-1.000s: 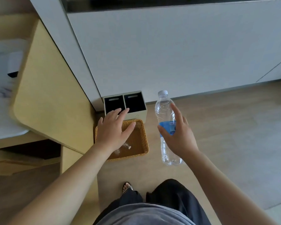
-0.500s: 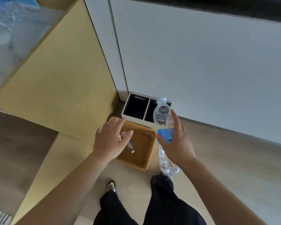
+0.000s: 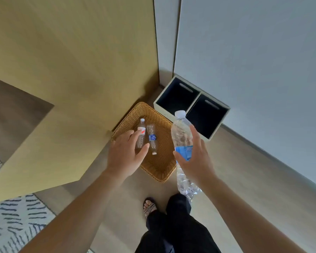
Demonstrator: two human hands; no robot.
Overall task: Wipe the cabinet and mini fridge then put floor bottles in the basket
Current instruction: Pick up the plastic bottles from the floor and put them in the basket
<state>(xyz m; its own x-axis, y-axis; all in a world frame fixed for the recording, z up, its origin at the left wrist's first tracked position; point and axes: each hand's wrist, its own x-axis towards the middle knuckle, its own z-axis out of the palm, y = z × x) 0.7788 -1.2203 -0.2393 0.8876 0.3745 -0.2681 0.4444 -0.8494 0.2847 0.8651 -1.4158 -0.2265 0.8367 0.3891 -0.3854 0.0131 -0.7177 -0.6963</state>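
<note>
Wicker basket [image 3: 162, 157] sits on the floor in the corner, and we're standing right over it, probably for an easy drop. A red-label bottle [image 3: 141, 133] and a blue-label bottle [image 3: 152, 138] already lie flat inside. Our right hand [image 3: 195, 161] wraps the big water bottle [image 3: 181, 136] at its blue label, just right of the basket. Our left hand [image 3: 124, 156] hangs loose above the red-label bottle, gripping nothing as far as we can tell.
</note>
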